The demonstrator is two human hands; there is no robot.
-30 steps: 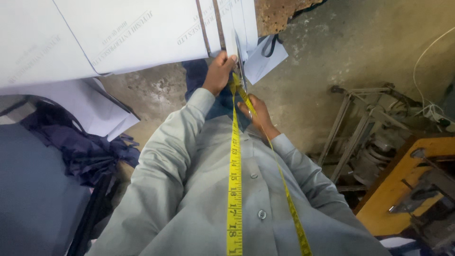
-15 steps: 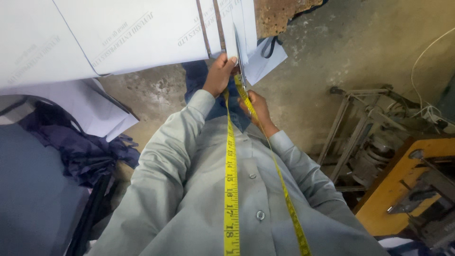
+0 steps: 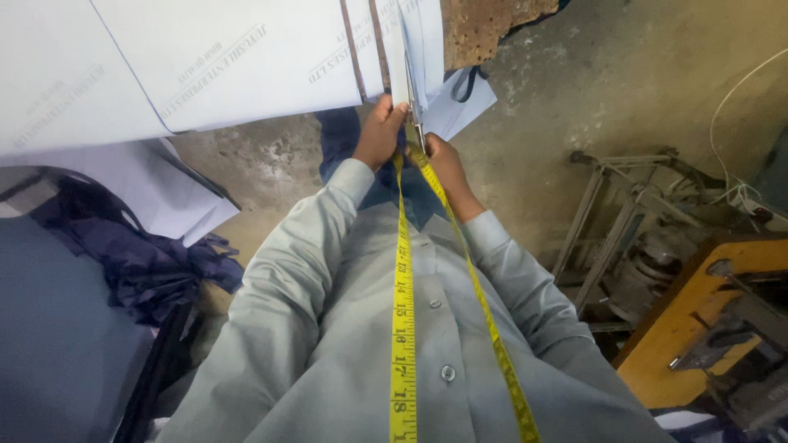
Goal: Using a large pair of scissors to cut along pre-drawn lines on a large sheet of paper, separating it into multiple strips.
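- Head view looks straight down the person's chest to both hands, held together at about 12 o'clock from the shirt buttons.
- Left hand [image 3: 379, 133] is curled shut, fingers pinching the lower edge of a white fabric sheet [image 3: 246, 57] that hangs off the surface above.
- Right hand [image 3: 443, 160] sits just beside it at 3 o'clock, closed around the scissors [image 3: 413, 98], whose blades point up toward 12 o'clock into the white sheet.
- Both forearms, in pale grey-green sleeves, angle inward from 7 and 5 o'clock so the wrists nearly meet.
- Yellow measuring tape [image 3: 402, 328] hangs round the neck, its two strands running down the shirt front, meeting near the hands.
- Dark blue cloth [image 3: 156, 271] lies heaped at 9 o'clock; a wooden sewing-machine table [image 3: 681, 328] stands at 4 o'clock on the concrete floor.
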